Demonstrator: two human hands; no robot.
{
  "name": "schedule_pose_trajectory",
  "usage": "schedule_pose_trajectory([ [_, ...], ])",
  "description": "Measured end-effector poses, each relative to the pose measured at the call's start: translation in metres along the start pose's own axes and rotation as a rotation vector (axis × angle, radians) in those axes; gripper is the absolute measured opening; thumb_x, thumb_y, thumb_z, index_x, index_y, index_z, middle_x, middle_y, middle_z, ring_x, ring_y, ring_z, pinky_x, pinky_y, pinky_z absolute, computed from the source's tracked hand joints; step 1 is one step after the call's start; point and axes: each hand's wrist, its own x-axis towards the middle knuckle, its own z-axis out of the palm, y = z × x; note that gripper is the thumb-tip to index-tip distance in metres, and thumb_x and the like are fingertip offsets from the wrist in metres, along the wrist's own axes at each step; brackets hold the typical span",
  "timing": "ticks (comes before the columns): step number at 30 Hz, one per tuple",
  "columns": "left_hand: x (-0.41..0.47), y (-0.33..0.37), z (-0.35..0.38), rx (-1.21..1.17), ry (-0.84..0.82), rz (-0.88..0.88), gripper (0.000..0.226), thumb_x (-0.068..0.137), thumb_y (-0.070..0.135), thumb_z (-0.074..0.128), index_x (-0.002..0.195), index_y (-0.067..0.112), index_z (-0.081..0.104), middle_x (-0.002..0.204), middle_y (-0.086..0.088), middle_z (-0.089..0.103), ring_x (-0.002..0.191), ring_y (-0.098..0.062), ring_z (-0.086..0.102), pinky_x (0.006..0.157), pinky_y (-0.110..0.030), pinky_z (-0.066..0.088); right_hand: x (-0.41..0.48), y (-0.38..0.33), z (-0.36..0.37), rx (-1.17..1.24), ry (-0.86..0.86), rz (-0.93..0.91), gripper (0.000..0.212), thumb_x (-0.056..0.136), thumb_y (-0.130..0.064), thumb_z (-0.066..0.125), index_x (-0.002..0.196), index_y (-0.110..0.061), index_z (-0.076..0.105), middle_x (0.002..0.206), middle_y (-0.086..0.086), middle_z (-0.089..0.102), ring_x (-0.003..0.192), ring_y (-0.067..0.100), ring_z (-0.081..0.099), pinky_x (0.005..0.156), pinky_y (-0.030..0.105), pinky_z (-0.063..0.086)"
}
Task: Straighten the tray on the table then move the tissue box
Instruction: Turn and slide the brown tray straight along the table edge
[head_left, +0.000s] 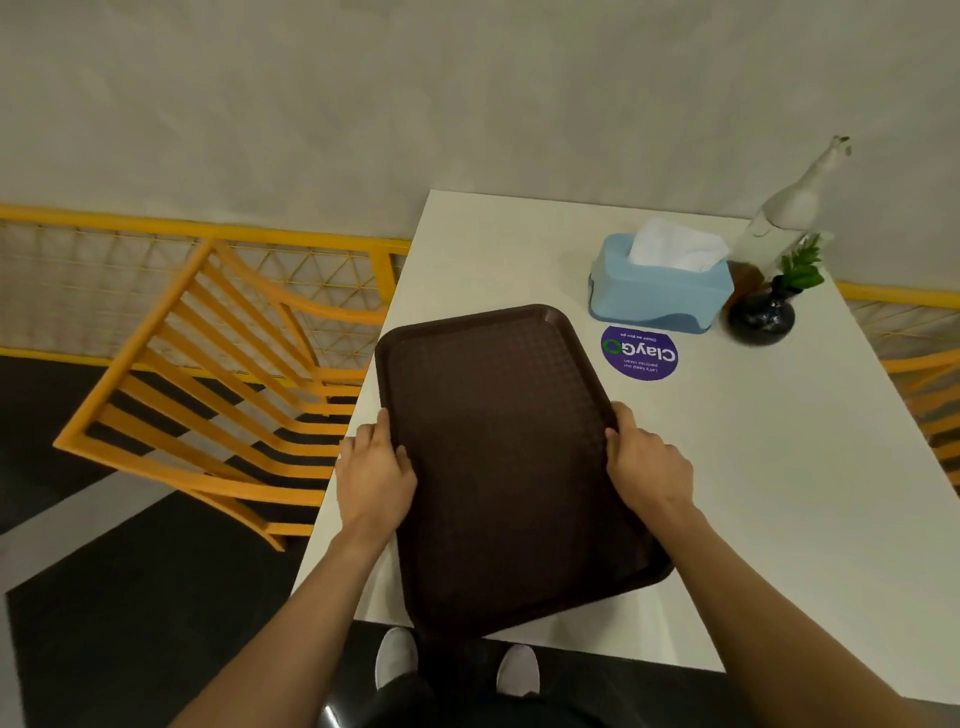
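Both forearms are bare, with no sleeves visible. The left hand (375, 475) and right hand (647, 467) carry no gloves, rings or watch. Below the hands, two white shoes (397, 656) and dark trousers (415, 701) are worn.

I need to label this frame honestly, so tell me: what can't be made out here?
- Head view: the brown item behind the tissue box is mostly hidden by the box and the dark vase.
- The small print on the purple sticker is upside down and too small to read.
- Both hands' fingertips, left hand and right hand, curl around the tray edges; the grip underneath is hidden.
- The tray's near corner overhangs the table, so its contact there is unclear.
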Motion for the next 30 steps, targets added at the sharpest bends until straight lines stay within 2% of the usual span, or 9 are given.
schedule_pose_trajectory([
  [2, 0.007, -0.005, 0.001, 0.099, 0.013, 0.031, 0.055, 0.101, 0.023, 0.05, 0.153, 0.01, 0.037, 0.139, -0.013, 0.055, 0.125, -0.035, 0.048, 0.103, -0.047, 0.04, -0.006, -0.006, 0.003, -0.01, 0.029, -0.003, 0.041, 0.107, -0.043, 0.031, 0.145, -0.028, 0.034, 0.104, 0.002, 0.072, 0.075, 0.022, 0.063, 0.062, 0.037, 0.053],
  [5, 0.023, -0.015, -0.002, 0.137, -0.001, 0.059, 0.055, 0.103, 0.027, 0.046, 0.155, 0.014, 0.035, 0.142, -0.01, 0.054, 0.128, -0.034, 0.047, 0.102, -0.049, 0.04, -0.02, -0.018, 0.007, 0.004, 0.09, -0.007, 0.044, 0.106, -0.04, 0.037, 0.145, -0.021, 0.044, 0.121, 0.006, 0.066, 0.102, 0.028, 0.063, 0.08, 0.044, 0.056],
  [7, 0.035, -0.023, -0.005, 0.15, -0.008, 0.089, 0.055, 0.103, 0.029, 0.044, 0.155, 0.016, 0.034, 0.143, -0.008, 0.055, 0.129, -0.034, 0.047, 0.102, -0.05, 0.04, -0.028, -0.027, 0.012, 0.008, 0.11, -0.01, 0.045, 0.105, -0.037, 0.039, 0.145, -0.016, 0.047, 0.129, 0.01, 0.061, 0.111, 0.03, 0.058, 0.089, 0.047, 0.051],
  [11, 0.058, -0.036, -0.01, 0.138, -0.011, 0.163, 0.052, 0.103, 0.029, 0.045, 0.154, 0.017, 0.039, 0.138, -0.007, 0.06, 0.126, -0.033, 0.05, 0.1, -0.049, 0.04, -0.043, -0.046, 0.021, 0.056, 0.142, 0.005, 0.051, 0.104, -0.03, 0.043, 0.153, -0.015, 0.039, 0.148, 0.009, 0.048, 0.13, 0.031, 0.048, 0.103, 0.054, 0.043],
  [15, 0.08, -0.044, -0.015, 0.118, -0.04, 0.231, 0.05, 0.104, 0.03, 0.043, 0.153, 0.017, 0.04, 0.139, -0.008, 0.059, 0.13, -0.032, 0.049, 0.104, -0.05, 0.039, -0.051, -0.059, 0.028, 0.08, 0.11, 0.021, 0.057, 0.106, -0.035, 0.038, 0.159, -0.015, 0.028, 0.16, 0.008, 0.037, 0.144, 0.029, 0.036, 0.115, 0.053, 0.031],
  [20, 0.078, -0.053, -0.02, 0.077, -0.083, 0.337, 0.06, 0.104, 0.041, 0.042, 0.156, 0.013, 0.031, 0.16, -0.011, 0.036, 0.145, -0.03, 0.035, 0.113, -0.048, 0.036, -0.05, -0.063, 0.027, 0.1, 0.039, 0.06, 0.074, 0.105, -0.056, 0.032, 0.163, -0.02, 0.005, 0.17, 0.003, 0.01, 0.155, 0.026, 0.013, 0.122, 0.053, 0.008],
  [25, 0.05, -0.069, -0.008, 0.115, -0.178, 0.384, 0.079, 0.102, 0.055, 0.035, 0.161, 0.011, 0.006, 0.169, -0.011, 0.002, 0.155, -0.027, 0.007, 0.124, -0.043, 0.015, -0.06, -0.066, 0.03, 0.061, -0.019, 0.007, 0.084, 0.1, -0.068, 0.024, 0.163, -0.02, -0.005, 0.171, 0.001, -0.003, 0.156, 0.022, 0.002, 0.123, 0.055, 0.001],
  [30, 0.044, -0.066, -0.003, 0.109, -0.168, 0.373, 0.082, 0.101, 0.057, 0.034, 0.161, 0.01, 0.001, 0.169, -0.01, -0.003, 0.155, -0.027, 0.001, 0.125, -0.044, 0.013, -0.059, -0.06, 0.03, 0.044, -0.064, 0.005, 0.087, 0.097, -0.073, 0.018, 0.162, -0.023, -0.01, 0.17, -0.001, -0.01, 0.156, 0.02, -0.003, 0.123, 0.053, -0.003],
])
